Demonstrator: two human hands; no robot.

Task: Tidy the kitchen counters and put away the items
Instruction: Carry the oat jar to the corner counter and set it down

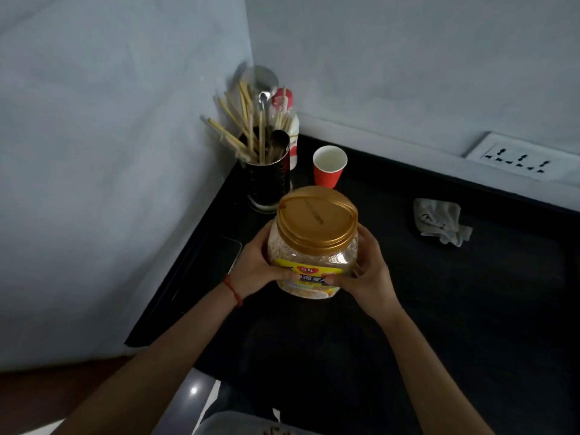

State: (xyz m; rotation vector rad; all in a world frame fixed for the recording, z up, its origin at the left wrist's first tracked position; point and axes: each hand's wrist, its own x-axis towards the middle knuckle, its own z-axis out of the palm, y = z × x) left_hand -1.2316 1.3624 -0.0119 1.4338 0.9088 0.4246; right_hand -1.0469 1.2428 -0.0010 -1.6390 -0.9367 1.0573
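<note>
A clear plastic jar of oats [314, 246] with a gold screw lid and a yellow label is held between both my hands above the black counter [439, 309]. My left hand [255, 265] grips its left side, with a red string around the wrist. On the jar's right side, my right hand [368, 268] presses in, its fingers wrapped across the label. The lid is closed. I cannot tell whether the jar's base touches the counter.
In the corner stands a metal holder [270, 177] full of chopsticks and a ladle, with a red-capped bottle [290, 127] behind it. A red paper cup [329, 166] stands beside it. A crumpled grey cloth [439, 221] lies to the right. A wall socket [521, 161] sits at back right.
</note>
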